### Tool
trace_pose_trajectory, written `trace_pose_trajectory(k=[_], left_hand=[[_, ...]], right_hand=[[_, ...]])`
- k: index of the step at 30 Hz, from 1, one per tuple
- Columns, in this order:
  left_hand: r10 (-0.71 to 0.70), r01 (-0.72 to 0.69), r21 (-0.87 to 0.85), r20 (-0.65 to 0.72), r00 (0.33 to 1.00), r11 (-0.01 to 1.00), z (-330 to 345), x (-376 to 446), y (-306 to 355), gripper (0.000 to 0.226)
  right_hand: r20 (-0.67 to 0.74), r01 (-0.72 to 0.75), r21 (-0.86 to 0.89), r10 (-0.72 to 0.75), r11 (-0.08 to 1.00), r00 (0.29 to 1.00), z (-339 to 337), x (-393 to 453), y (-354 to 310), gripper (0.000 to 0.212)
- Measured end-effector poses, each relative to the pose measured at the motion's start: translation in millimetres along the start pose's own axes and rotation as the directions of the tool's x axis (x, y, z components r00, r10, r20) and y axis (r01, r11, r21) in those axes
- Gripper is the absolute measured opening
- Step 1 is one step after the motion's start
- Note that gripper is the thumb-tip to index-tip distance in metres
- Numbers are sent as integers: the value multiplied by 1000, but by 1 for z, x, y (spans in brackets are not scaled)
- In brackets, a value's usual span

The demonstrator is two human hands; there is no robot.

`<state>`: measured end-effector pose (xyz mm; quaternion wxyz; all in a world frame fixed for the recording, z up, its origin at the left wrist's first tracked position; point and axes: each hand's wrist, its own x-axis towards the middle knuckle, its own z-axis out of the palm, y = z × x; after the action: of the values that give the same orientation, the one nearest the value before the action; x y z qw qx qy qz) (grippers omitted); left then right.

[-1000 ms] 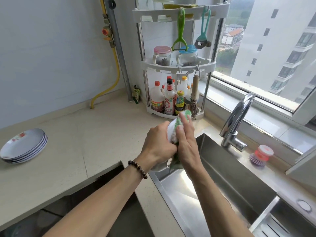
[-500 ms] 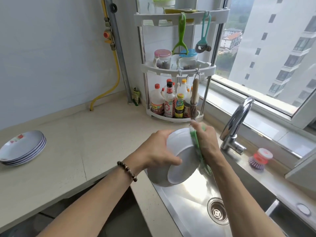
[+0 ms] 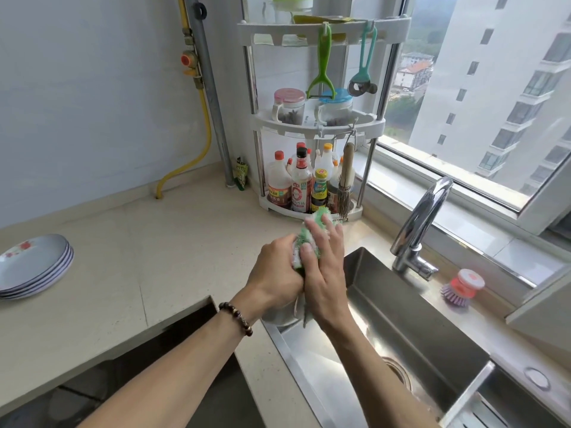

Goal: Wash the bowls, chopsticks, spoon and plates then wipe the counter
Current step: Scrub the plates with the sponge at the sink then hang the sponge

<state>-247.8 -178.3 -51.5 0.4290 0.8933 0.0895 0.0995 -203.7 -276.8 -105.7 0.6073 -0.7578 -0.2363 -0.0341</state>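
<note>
A stack of grey floral plates (image 3: 32,267) sits far left on the counter. The left hand (image 3: 275,273) curls around a white ceramic bowl (image 3: 282,315), now turned edge-on and mostly hidden. The right hand (image 3: 324,273), fingers closed, presses a fluffy green-and-white scrubbing cloth (image 3: 309,239) against it above the steel sink (image 3: 411,322).

sink (image 3: 411,329): brushed steel, dull sheen
tap (image 3: 421,222): polished chrome, mirror-shiny
counter (image 3: 129,251): pale speckled stone, smooth, pretty matt
scrubber (image 3: 309,239): fuzzy green and white cloth, shaggy
plates (image 3: 31,267): glossy, smooth, look like ceramic or melamine
rack (image 3: 318,125): white plastic shelves, shiny metal poles
bracelet (image 3: 236,316): dark, glossy beads
</note>
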Motion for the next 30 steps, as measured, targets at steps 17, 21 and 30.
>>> trace_pose_trajectory(k=[17,21,30], left_hand=[[45,-45,1,-34,998,999,-6,-8,-3,39],[163,-163,8,9,987,987,-8,-13,8,47],[111,-87,-109,232,966,990,-29,-12,14,62]], right_hand=[[-26,-103,199,110,975,994,-2,11,-6,47],[-89,-316,428,387,847,918,-17,22,2,46],[-158,-279,241,322,929,934,-51,40,10,51]])
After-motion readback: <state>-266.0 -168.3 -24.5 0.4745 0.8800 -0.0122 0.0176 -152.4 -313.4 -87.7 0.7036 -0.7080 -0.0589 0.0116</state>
